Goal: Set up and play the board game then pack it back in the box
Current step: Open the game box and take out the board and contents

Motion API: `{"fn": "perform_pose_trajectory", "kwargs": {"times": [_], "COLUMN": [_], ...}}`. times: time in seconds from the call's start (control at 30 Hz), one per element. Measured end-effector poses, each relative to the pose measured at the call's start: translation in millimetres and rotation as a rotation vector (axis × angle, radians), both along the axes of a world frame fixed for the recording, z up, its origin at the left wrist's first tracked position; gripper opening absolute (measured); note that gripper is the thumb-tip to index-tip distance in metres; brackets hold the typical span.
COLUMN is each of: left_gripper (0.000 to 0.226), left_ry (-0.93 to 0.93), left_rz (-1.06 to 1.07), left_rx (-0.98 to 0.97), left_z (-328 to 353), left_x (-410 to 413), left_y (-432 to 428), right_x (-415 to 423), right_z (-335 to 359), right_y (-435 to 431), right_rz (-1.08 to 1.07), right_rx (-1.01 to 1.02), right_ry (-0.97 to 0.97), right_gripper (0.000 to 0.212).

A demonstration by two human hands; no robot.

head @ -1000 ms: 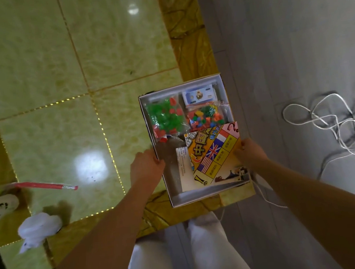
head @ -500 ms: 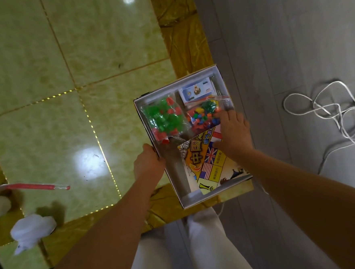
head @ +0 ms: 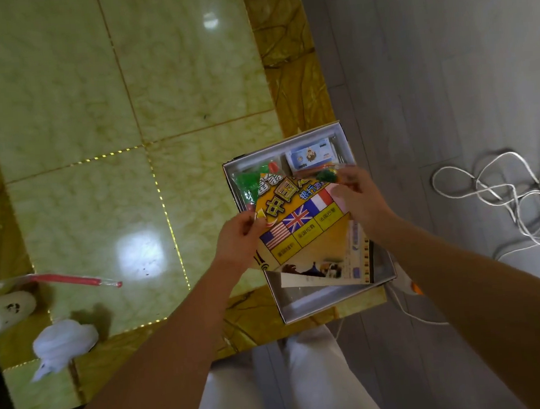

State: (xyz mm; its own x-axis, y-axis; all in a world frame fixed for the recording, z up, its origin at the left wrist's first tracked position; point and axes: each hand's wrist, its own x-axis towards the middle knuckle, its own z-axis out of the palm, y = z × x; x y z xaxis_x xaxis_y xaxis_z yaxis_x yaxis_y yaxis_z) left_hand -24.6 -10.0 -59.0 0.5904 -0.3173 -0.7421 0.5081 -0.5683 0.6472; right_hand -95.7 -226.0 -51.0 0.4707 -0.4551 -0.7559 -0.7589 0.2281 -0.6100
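An open grey game box (head: 329, 299) sits at the near right corner of the green tiled table (head: 122, 118). The folded yellow game board (head: 298, 221), printed with flags, is lifted and tilted above the box. My left hand (head: 237, 238) pinches its left edge. My right hand (head: 357, 198) grips its upper right corner. Under the board lie a bag of green pieces (head: 248, 183), a bag of mixed coloured pieces (head: 327, 174) and a stack of paper money (head: 311, 158). A paper sheet (head: 331, 273) lies in the box's near part.
A tangled white cable (head: 498, 194) lies on the grey floor to the right. At the table's left edge are a red stick in a clear wrapper (head: 66, 279), a crumpled white tissue (head: 64, 343) and a white object (head: 7, 309). My white-trousered legs (head: 290, 381) are below.
My left hand left the box's side and took the board's left edge. My right hand moved to the board's upper corner. The board rose out of the box and now covers part of the bags.
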Motion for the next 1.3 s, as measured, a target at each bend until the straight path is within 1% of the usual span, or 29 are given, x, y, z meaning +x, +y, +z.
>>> {"fn": "perform_pose_trajectory", "kwargs": {"times": [0.07,0.1,0.17,0.23,0.3,0.33,0.37,0.47,0.57,0.67,0.77,0.83,0.9,0.97,1.0,1.03,1.07,1.1,1.13,1.17,1.23,1.3], "left_gripper": [0.019,0.019,0.021,0.022,0.022,0.021,0.02,0.023,0.029,0.032,0.033,0.032,0.027,0.021,0.017,0.013,0.009,0.006,0.005,0.004,0.013,0.027], "left_ry": [-0.018,-0.026,-0.036,-0.034,-0.028,-0.043,-0.072,-0.158,-0.183,-0.151,-0.116,-0.087,-0.076,-0.069,-0.043,-0.004,0.041,0.075,0.094,0.099,0.105,0.163], "left_rz": [0.131,0.165,0.207,0.283,0.326,0.314,0.28,0.227,0.211,0.154,0.179,0.217,0.274,0.39,0.467,0.542,0.609,0.667,0.691,0.695,0.632,0.562], "left_rx": [0.004,0.014,0.035,0.039,0.109,0.168,0.245,0.488,0.633,0.716,0.786,0.766,0.66,0.516,0.432,0.348,0.275,0.214,0.183,0.162,0.17,0.182], "left_z": [2.3,2.7,4.4,5.5,4.0,0.7,-3.6,-13.6,-16.3,-21.0,-26.8,-26.6,-24.6,-18.4,-14.6,-10.2,-7.3,-4.4,-4.1,-3.8,-7.3,-7.8], "left_x": [7.1,9.8,14.0,17.0,19.4,21.5,21.7,25.8,23.7,16.0,10.3,8.6,9.3,12.8,16.7,21.1,26.2,32.4,38.9,45.7,59.9,76.3], "left_y": [9.6,14.3,26.5,37.8,52.8,63.6,72.0,115.9,159.3,194.3,215.6,219.7,217.3,208.6,203.5,197.2,191.8,187.4,186.1,186.1,191.8,201.1], "right_x": [4.4,6.0,8.5,11.9,17.6,22.5,25.1,42.0,53.7,57.9,55.6,52.0,49.6,49.0,50.6,52.3,54.2,56.9,62.0,67.8,83.6,102.9], "right_z": [-0.8,0.4,3.0,7.7,12.1,13.0,13.1,7.8,-2.8,-14.6,-26.8,-31.0,-31.2,-26.7,-23.3,-20.3,-17.3,-15.1,-10.8,-6.4,-1.3,-0.5], "right_y": [8.3,13.0,24.3,35.3,48.0,56.1,61.6,95.4,126.7,148.8,163.1,168.0,170.8,174.4,178.5,182.8,187.0,190.5,195.0,198.5,202.9,206.7], "right_rz": [-0.021,0.01,0.121,0.238,0.355,0.421,0.495,0.692,0.698,0.705,0.702,0.693,0.68,0.691,0.716,0.754,0.782,0.781,0.755,0.724,0.702,0.628], "right_rx": [0.115,0.169,0.259,0.287,0.284,0.278,0.272,0.246,0.183,0.13,0.079,0.039,0.052,0.174,0.244,0.3,0.343,0.389,0.433,0.456,0.348,0.227], "right_ry": [0.001,0.009,0.029,0.059,0.074,0.079,0.089,0.139,0.163,0.152,0.177,0.196,0.208,0.238,0.26,0.284,0.304,0.308,0.305,0.297,0.246,0.164], "right_gripper": [0.032,0.038,0.046,0.046,0.033,0.028,0.026,0.031,0.037,0.032,0.025,0.022,0.025,0.043,0.053,0.059,0.057,0.046,0.03,0.02,0.022,0.02]}}
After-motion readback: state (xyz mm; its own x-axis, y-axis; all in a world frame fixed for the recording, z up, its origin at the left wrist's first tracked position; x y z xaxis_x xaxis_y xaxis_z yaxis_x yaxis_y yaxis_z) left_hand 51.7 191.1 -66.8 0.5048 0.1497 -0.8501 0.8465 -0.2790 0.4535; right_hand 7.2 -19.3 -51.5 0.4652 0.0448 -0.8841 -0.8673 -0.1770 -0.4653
